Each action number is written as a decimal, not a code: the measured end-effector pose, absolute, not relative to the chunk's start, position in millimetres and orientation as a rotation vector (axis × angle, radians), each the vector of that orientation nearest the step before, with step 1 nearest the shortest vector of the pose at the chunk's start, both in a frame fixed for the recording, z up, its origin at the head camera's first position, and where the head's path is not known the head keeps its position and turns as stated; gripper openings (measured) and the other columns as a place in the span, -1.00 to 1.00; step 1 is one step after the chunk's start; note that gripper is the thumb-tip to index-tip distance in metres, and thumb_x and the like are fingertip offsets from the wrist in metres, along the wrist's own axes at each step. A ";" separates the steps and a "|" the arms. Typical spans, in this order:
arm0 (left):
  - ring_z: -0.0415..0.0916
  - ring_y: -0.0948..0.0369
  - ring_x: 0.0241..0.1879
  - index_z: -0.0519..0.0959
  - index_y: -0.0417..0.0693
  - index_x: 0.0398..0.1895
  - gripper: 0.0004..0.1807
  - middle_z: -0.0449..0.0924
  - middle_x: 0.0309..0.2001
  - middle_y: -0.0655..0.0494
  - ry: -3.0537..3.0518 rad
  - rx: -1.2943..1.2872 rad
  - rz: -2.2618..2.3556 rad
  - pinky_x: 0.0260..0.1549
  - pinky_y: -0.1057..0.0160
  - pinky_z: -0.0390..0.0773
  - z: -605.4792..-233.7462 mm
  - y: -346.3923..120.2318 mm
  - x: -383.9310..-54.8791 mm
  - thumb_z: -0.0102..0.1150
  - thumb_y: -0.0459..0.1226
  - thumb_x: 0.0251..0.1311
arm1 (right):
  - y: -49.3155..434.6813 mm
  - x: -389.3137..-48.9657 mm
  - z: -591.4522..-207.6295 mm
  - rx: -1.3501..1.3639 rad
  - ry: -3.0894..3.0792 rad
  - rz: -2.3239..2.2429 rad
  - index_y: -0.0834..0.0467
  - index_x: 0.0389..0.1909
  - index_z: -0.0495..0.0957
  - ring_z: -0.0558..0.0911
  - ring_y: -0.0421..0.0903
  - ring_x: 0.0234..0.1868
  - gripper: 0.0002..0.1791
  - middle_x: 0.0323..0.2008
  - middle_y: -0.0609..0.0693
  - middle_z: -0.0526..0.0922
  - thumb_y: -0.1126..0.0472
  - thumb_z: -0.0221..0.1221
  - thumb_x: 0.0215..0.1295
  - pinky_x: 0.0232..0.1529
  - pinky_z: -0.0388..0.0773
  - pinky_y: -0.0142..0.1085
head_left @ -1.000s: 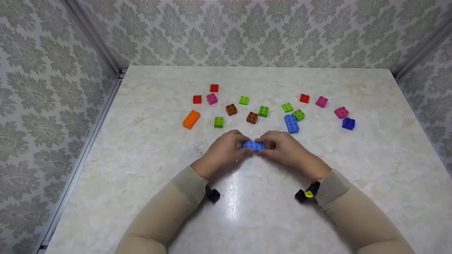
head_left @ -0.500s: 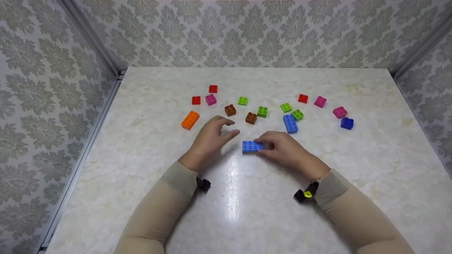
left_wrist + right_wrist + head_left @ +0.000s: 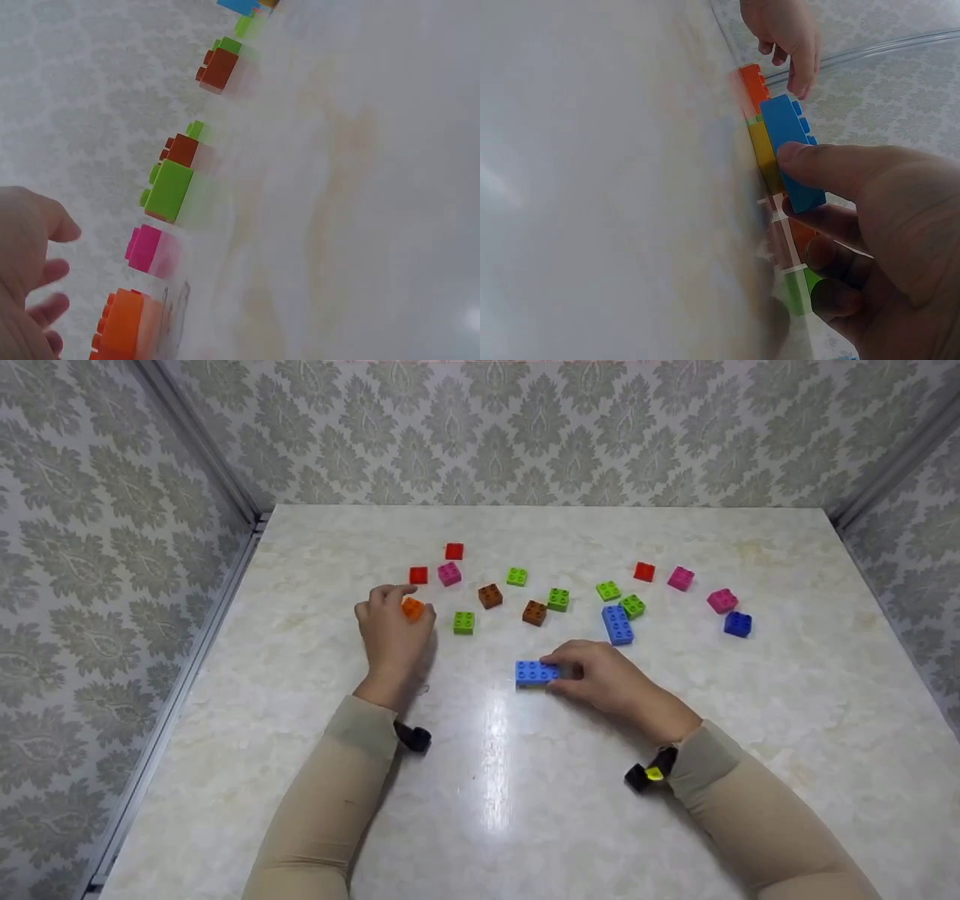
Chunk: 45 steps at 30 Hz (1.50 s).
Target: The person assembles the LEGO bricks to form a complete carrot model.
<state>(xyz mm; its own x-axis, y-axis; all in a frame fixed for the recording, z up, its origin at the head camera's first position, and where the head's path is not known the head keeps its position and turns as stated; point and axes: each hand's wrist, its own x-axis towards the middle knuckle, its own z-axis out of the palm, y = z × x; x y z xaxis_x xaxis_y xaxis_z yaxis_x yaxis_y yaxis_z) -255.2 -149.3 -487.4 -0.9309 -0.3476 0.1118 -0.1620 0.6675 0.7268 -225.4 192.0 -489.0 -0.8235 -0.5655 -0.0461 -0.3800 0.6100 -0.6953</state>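
Note:
My right hand (image 3: 604, 675) pinches a light blue eight-stud brick (image 3: 531, 671) by its right end, near the middle of the table. In the right wrist view the thumb lies on the side of this blue brick (image 3: 784, 139), and a yellow brick (image 3: 763, 154) shows directly beneath it. My left hand (image 3: 394, 630) hovers at the orange long brick (image 3: 412, 608), thumb and fingers spread to either side and partly hiding it. From the left wrist, a gap shows between the fingers (image 3: 56, 274) and the orange brick (image 3: 120, 326).
Green bricks (image 3: 463, 622), brown bricks (image 3: 490, 596), pink bricks (image 3: 449, 574) and flat red pieces (image 3: 454, 551) lie scattered across the table (image 3: 300, 780). Right of centre, a second light blue brick (image 3: 617, 625) touches a green one. A dark blue brick (image 3: 738, 624) lies farther right.
My left hand has let go of the light blue brick and moved left and away from me to the orange brick. The right hand has stayed in place, holding the light blue brick.

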 end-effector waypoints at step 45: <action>0.58 0.04 0.32 0.66 -0.05 0.39 -0.55 0.61 0.36 0.01 -2.741 -0.095 -1.471 0.53 0.02 0.59 -484.8 -119.4 -238.3 0.40 -0.27 0.49 | 193.9 -227.3 -492.1 -0.788 2.586 -1.037 -0.02 0.41 0.75 0.68 -0.04 0.10 -0.51 0.29 -0.03 0.81 0.10 0.49 0.50 0.23 0.62 -0.04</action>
<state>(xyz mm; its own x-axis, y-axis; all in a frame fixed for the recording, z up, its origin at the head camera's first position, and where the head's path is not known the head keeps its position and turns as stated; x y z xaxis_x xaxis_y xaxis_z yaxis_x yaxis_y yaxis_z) -238.3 -119.4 -484.8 -0.9977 0.0401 0.0547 0.0677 0.5514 0.8315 -227.3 193.9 -492.1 -0.8239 -0.5661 -0.0251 -0.3919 0.6012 -0.6964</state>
